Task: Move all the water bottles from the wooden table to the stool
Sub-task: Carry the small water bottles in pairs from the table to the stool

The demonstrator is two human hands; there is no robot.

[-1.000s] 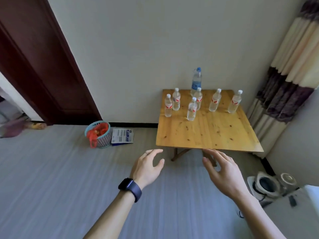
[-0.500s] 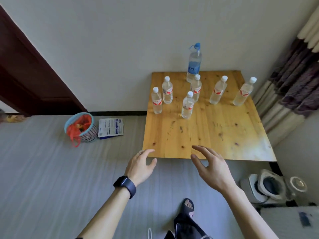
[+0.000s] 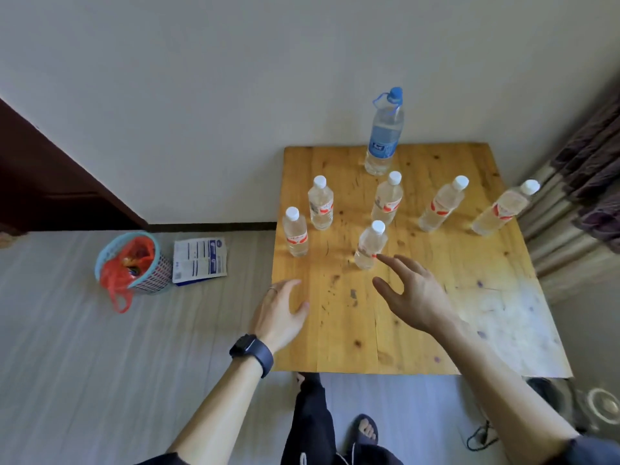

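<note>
Wooden table (image 3: 335,330) | bottles (image 3: 370,245) upright, axis vertical | left hand (image 3: 278,310), right hand (image 3: 416,297) spread, empty

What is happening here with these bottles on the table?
A person reaches over the table with both hands open. The right hand is close to the nearest small bottle but does not grip it; the left hand hovers near the table's left edge. All seven bottles, six small and one big bottle, stand on the table. No stool is in view.
</note>
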